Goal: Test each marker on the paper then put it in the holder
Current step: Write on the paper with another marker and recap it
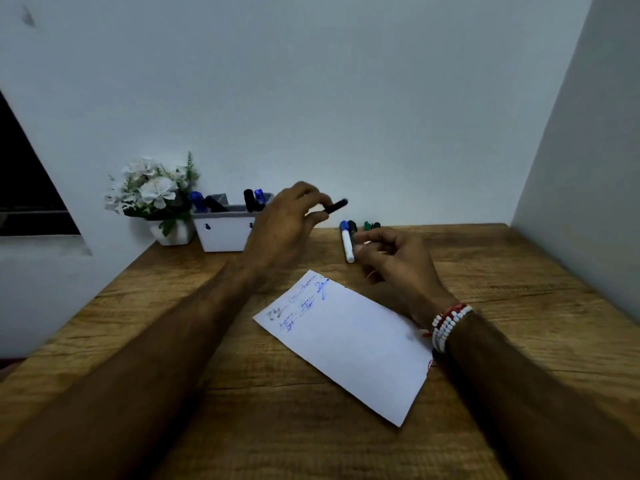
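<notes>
Your left hand pinches a black cap above the table, right of the holder; your right hand grips a marker, mostly hidden. The paper lies near. Risk: an uncapped tip may stain the table, or the hand nudges the loose markers.

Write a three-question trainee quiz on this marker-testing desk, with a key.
1. True or false: the left hand holds a black marker in the air.
2. Where does the holder stand? A) right of the flower pot B) on the paper C) at the desk's right edge
3. Fill in: the scribbles on the paper are mostly ___ ink.

Key: 1 true; 2 A; 3 blue.
</notes>
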